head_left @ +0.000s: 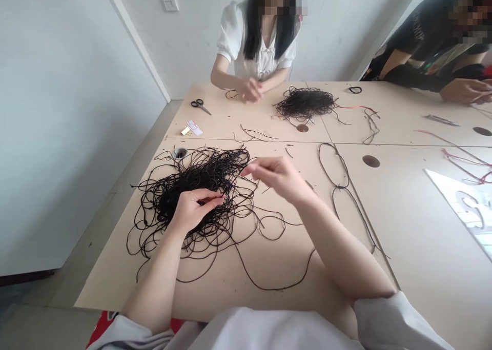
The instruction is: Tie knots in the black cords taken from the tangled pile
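A big tangled heap of black cord [200, 178] lies on the table before me, its loose loops spreading toward the near edge. Over the heap's lower middle, my left hand [196, 206] is closed in a pinch on black cord. To its right and a bit farther off, my right hand [274, 175] hovers at the heap's right side, thumb and fingers pressed together; a thin strand appears at the fingertips. One long cord curves from the heap and passes under my right forearm. A looped, knotted cord [340, 187] lies to the right.
Across the wooden table [269, 268] sit a person in white and another in dark clothes. Scissors [200, 106], a second black cord heap [306, 103], reddish cords [467, 160], a pen-like item [442, 120] and a printed sheet [461, 201] lie about. The tabletop has round holes.
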Motion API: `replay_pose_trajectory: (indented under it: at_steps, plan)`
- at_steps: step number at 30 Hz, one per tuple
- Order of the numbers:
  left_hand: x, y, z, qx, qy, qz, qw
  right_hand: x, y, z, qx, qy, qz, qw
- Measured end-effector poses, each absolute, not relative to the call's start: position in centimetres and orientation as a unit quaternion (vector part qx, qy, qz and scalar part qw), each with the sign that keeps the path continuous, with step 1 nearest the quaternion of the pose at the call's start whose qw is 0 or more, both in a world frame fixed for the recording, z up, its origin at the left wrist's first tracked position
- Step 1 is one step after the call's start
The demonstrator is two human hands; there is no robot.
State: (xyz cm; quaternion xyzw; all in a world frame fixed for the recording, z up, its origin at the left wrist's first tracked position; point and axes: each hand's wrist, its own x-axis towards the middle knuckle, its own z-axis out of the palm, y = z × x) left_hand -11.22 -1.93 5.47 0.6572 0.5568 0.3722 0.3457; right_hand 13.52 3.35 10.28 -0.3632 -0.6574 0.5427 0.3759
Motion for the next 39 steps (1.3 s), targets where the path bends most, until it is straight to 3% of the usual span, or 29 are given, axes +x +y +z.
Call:
replay_pose_trajectory:
  at_steps: [6, 10, 22, 34, 39]
  plan:
    - [-11.8, -1.6, 5.2, 0.705, 0.54, 0.324, 0.327, 19.5, 3.9, 13.4, -0.367, -0.51, 0.539, 0.562]
    - [-12.0, -1.4, 5.0, 0.722, 0.551, 0.286, 0.306, 22.6, 3.5, 14.8, -0.38, -0.47, 0.486, 0.631]
    - [-13.2, -0.8, 5.0, 0.689, 0.553, 0.319, 0.343, 28.6, 1.8, 16.5, -0.372, -0.399, 0.399, 0.737]
    - [-14.3, -0.1, 4.7, 0.763, 0.527, 0.335, 0.169, 37.8, 0.1, 14.8, -0.387, -0.281, 0.268, 0.836]
    - [-13.4, -0.5, 5.5, 0.744, 0.52, 0.338, 0.248, 38.8, -0.7, 14.7, -0.424, -0.203, 0.221, 0.855]
